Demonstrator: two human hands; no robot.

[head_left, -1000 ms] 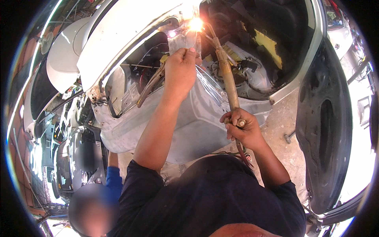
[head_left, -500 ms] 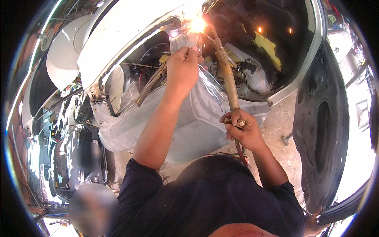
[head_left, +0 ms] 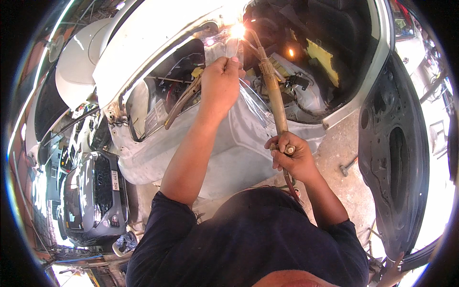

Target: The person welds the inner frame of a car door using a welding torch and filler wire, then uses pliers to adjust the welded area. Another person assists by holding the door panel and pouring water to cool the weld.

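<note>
My right hand (head_left: 292,154) is wrapped around the valve end of a brass welding torch (head_left: 274,95), with a dark red hose below it. The torch's thin bent tip points up to a bright glow (head_left: 237,31) at the white car body panel (head_left: 158,45). Fingers pinched, my left hand (head_left: 221,88) sits just below the glow, next to a metal pillar. A thin welding rod (head_left: 237,47) runs from its fingertips toward the glow. Several thin shiny rods (head_left: 253,103) show beneath that hand, slanting down across the grey sill; whether it holds them I cannot tell.
A dark door panel (head_left: 394,158) stands on the right, with a person's arm (head_left: 393,270) at its lower end. Yellow foam (head_left: 322,60) lies inside the car body. A hammer (head_left: 348,166) rests on the floor. Another dark car (head_left: 93,196) stands at left, near a white bucket (head_left: 125,243).
The glow at the torch tip is a little smaller, with fewer sparks. The dark door panel has shifted slightly right. My hands have hardly moved.
</note>
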